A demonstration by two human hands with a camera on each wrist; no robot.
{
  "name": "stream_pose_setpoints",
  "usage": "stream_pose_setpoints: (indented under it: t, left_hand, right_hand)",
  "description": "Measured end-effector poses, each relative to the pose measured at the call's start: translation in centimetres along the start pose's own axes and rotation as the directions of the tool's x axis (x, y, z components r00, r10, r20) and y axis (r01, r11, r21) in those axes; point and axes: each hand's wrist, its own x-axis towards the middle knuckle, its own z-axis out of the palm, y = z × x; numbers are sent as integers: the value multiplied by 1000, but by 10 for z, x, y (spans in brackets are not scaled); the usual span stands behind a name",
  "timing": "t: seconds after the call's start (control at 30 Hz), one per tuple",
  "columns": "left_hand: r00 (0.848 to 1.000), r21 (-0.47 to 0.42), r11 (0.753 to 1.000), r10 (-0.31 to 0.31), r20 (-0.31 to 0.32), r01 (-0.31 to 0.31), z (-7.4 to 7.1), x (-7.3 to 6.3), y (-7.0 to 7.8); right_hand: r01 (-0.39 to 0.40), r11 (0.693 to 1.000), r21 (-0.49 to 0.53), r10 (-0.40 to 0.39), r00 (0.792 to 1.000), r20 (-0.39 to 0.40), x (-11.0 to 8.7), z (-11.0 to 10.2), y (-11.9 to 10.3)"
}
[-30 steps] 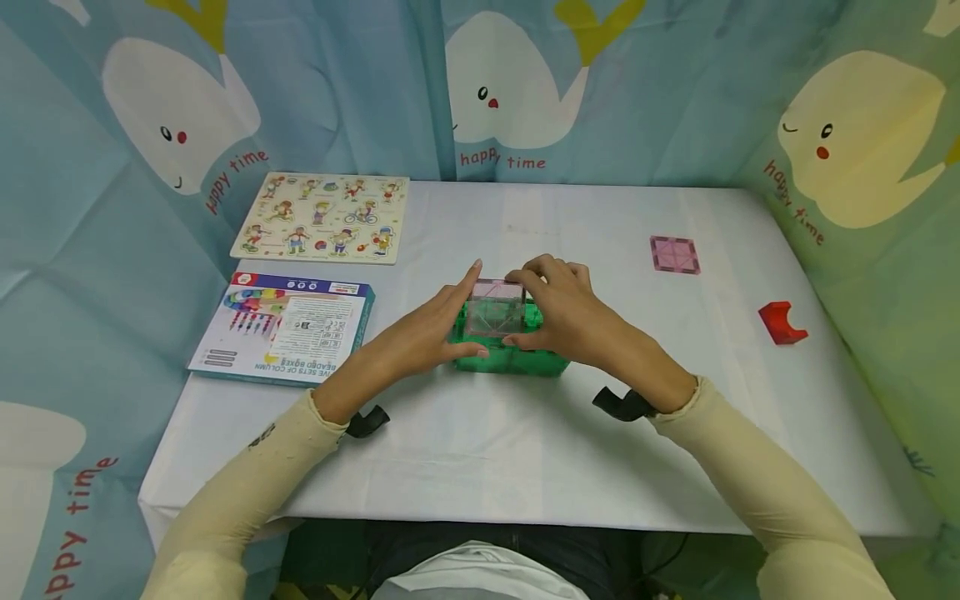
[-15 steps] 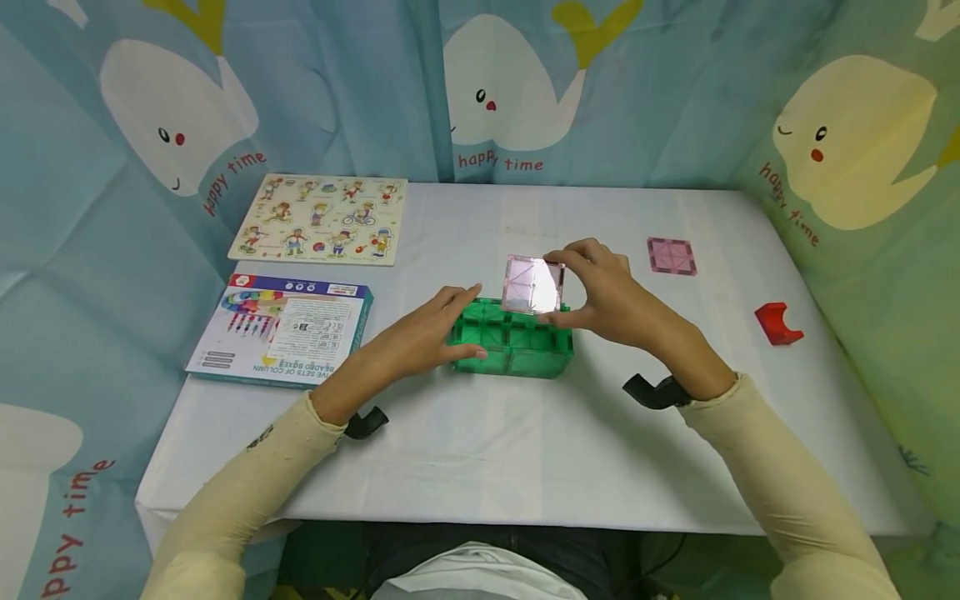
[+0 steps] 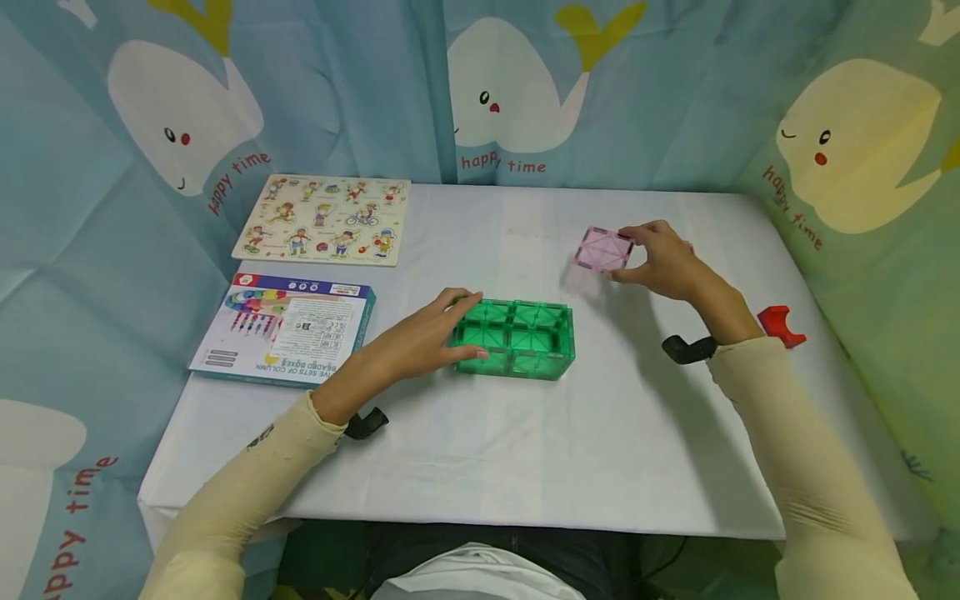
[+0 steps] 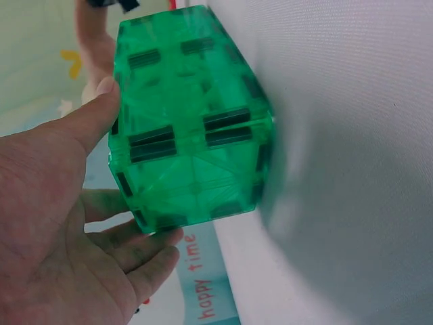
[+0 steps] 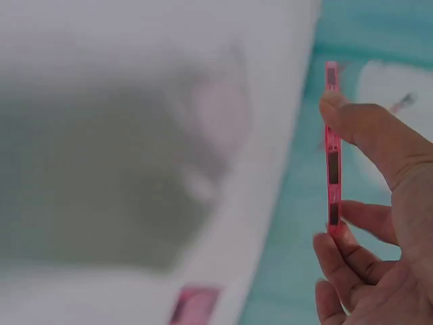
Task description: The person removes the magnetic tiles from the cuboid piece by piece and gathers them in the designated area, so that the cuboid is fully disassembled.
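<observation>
On the table stands a green box built of translucent magnetic tiles [image 3: 517, 337]. My left hand [image 3: 420, 337] holds its left end, thumb on the near side and fingers toward the far side. In the left wrist view the thumb and fingertips span one end of the green box [image 4: 189, 135]. Above the table to the right, my right hand [image 3: 667, 262] pinches a pink square magnetic tile [image 3: 603, 249] by its edges. Edge-on in the right wrist view, this pink tile [image 5: 333, 166] sits between thumb and fingers.
Another pink tile [image 5: 195, 306] lies on the table, mostly hidden behind my right hand in the head view. A red notched block [image 3: 782, 325] is at the right. At the left lie a picture puzzle board [image 3: 322, 218] and a flat toy box [image 3: 283, 329].
My right hand has lifted the pink tile off the green box and carried it right and away from me. My left hand has stayed at the box's left end.
</observation>
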Motion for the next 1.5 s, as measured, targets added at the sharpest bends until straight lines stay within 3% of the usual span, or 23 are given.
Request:
stream_pose_setpoints:
  t: [0.17, 0.3, 0.53, 0.77, 0.97, 1.2, 1.3, 1.43, 1.5]
  left_hand:
    - [1000, -1, 1000, 0, -1, 0, 1, 1, 0]
    - [1000, 2, 1000, 1, -1, -1, 1, 2, -1]
    - [1000, 1, 1000, -6, 1, 6, 1, 2, -1]
    - [1000, -6, 1000, 4, 2, -4, 1, 1, -1]
    - [1000, -18, 1000, 8, -6, -8, 1, 0, -2]
    - [1000, -17, 1000, 2, 0, -2, 1, 1, -1]
    - [1000, -14, 1000, -5, -3, 5, 1, 1, -1]
    - [1000, -18, 1000, -9, -5, 8, 1, 0, -1]
    - [1000, -21, 1000, -8, -4, 8, 1, -1, -1]
  right_hand:
    - [-54, 998, -19, 54, 998, 10, 14, -4, 37]
    - [-64, 996, -55, 67, 997, 42, 22, -5, 54]
    - [-90, 992, -89, 101, 987, 126, 36, 1, 64]
    - [-100, 990, -103, 113, 985, 127, 43, 10, 66]
    - [-78, 989, -129, 91, 991, 100, 33, 12, 45]
    - [51, 996, 73, -64, 982, 179, 2, 16, -5]
    - [75, 989, 126, -107, 955, 275, -12, 16, -24]
    - [47, 988, 148, -106, 901, 422, -29, 19, -48]
    - [43, 990, 136, -101, 884, 456, -36, 23, -58]
